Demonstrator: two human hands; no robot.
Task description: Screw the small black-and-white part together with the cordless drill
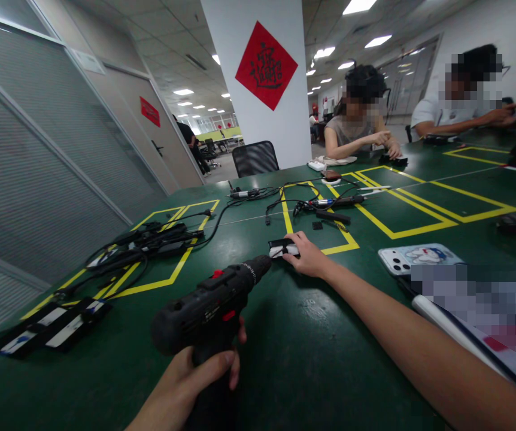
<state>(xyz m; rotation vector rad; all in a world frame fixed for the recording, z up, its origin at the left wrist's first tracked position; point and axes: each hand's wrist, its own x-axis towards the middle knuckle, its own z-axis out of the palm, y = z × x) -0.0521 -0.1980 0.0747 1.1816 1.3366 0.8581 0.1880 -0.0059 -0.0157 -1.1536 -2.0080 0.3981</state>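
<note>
My left hand (208, 374) is wrapped round the grip of a black cordless drill (211, 305) with red switches. The drill's chuck points right and away from me, its tip close to a small black-and-white piece (280, 248) on the table. Closed on that piece from the right is my right hand (305, 254), pressing it near the tabletop. The exact kind of this piece cannot be made out. Whether the drill tip touches it is unclear.
Black cables (150, 242) lie in a tangle on the left of the green table (285, 347). Black-and-white strips (54, 326) rest nearer. A pen-like tool (339, 202) lies beyond my right hand; a phone (419, 257) sits at right. Two people sit across the table.
</note>
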